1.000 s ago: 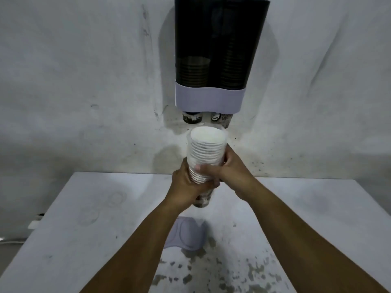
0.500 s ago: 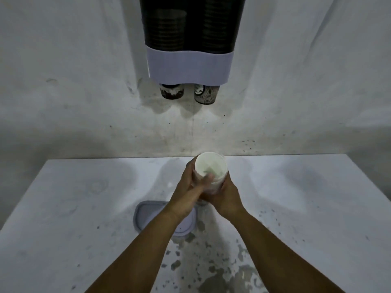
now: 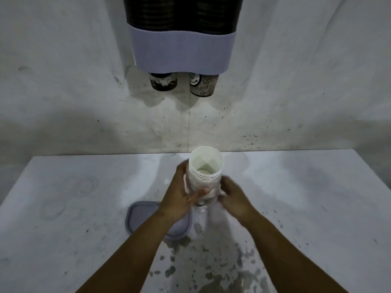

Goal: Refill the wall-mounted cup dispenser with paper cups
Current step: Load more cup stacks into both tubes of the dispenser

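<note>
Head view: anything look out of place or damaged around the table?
The table is worn: dark patches where the surface has flaked near the front edge, plus faint ring marks on its left side. A grey lid lies loose on it, beneath the left hand. Nothing looks spilled.

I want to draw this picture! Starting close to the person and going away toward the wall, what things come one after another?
Grey lid on the table → stack of paper cups, gripped by the left hand and right hand → two cups hanging under the wall dispenser.
</note>
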